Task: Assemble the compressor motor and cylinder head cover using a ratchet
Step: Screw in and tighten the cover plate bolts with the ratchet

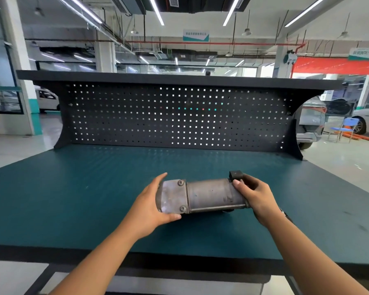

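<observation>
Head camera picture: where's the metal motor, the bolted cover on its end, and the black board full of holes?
compressor motor [211,194], head view, middle of its grey round body.
cylinder head cover [172,198], head view, flat face between its two bolts.
pegboard [175,120], head view, centre of the perforated panel.

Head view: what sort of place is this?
Probably a vehicle workshop or training bay: a green-topped workbench with a black pegboard back, parked cars on the shop floor behind it, and a metal compressor motor held over the bench.

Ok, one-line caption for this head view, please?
Left hand holds the cylinder head cover and right hand the compressor motor, the two joined as one unit, over a green workbench.
</observation>
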The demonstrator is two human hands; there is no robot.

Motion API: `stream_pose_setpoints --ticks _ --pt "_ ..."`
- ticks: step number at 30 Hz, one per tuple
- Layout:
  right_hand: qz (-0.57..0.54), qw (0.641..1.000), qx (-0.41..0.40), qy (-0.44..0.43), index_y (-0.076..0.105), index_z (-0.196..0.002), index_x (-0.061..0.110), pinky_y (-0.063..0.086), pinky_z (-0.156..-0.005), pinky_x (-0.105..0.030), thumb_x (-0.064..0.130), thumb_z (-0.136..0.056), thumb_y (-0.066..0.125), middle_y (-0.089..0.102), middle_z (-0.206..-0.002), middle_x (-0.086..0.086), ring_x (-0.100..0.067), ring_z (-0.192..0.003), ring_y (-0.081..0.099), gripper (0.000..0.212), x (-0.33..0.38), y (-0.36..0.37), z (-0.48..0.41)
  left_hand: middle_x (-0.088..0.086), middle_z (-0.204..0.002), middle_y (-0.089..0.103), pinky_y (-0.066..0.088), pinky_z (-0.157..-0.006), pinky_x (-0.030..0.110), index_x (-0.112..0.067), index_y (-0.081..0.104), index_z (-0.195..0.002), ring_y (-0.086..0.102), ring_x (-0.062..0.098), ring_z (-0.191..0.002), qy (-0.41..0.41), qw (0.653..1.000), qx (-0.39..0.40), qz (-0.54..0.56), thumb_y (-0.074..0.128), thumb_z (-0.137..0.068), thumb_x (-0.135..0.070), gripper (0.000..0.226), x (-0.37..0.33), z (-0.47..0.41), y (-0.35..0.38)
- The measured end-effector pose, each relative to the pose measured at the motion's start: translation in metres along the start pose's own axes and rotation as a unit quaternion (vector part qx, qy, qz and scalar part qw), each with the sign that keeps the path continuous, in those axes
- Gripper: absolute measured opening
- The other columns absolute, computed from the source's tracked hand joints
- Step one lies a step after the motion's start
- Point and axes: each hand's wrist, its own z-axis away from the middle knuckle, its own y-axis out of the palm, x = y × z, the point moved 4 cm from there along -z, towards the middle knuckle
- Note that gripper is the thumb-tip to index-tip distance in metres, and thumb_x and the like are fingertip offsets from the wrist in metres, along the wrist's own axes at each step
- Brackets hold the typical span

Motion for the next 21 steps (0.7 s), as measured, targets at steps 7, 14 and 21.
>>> stream_pose_setpoints --ticks 7,14,21 --pt "-0.018 1.000 -0.011 -0.009 0.061 -0.124 0.025 0.048 -0.061 -0.023 0.016 -0.080 0.073 0.067 -0.076 0.003 -0.010 -0.067 0.057 0.046 -0.003 0.001 0.013 -0.018 -0.131 0.042 0.036 -0.099 0.023 -0.075 0.004 -0.125 0.044 0.003 -0.120 0.018 0.999 -0.017 0.021 0.091 -0.052 -0.031 0.122 0.009 0.008 0.002" --pt "0.157 0.978 0.068 -0.122 0.069 -0.089 0.032 0.048 -0.076 -0.009 0.011 -0.066 0.084 0.061 -0.103 0.014 0.000 -0.090 0.062 0.034 0.025 0.011 0.026 -0.011 -0.140 0.035 0.028 -0.105 0.022 -0.076 -0.015 -0.121 0.038 0.005 -0.125 0.003 1.000 -0.018 -0.013 0.091 -0.055 -0.023 0.135 0.034 0.012 0.014" --pt "0.112 0.984 0.028 -0.136 0.069 -0.085 0.027 0.048 -0.071 -0.008 0.002 -0.065 0.082 0.061 -0.109 0.009 -0.006 -0.094 0.063 0.035 0.014 0.012 0.025 -0.018 -0.135 0.026 0.025 -0.097 0.019 -0.066 -0.013 -0.132 0.026 -0.005 -0.119 0.007 0.998 0.024 -0.054 0.078 -0.071 -0.039 0.112 0.032 -0.004 0.017"
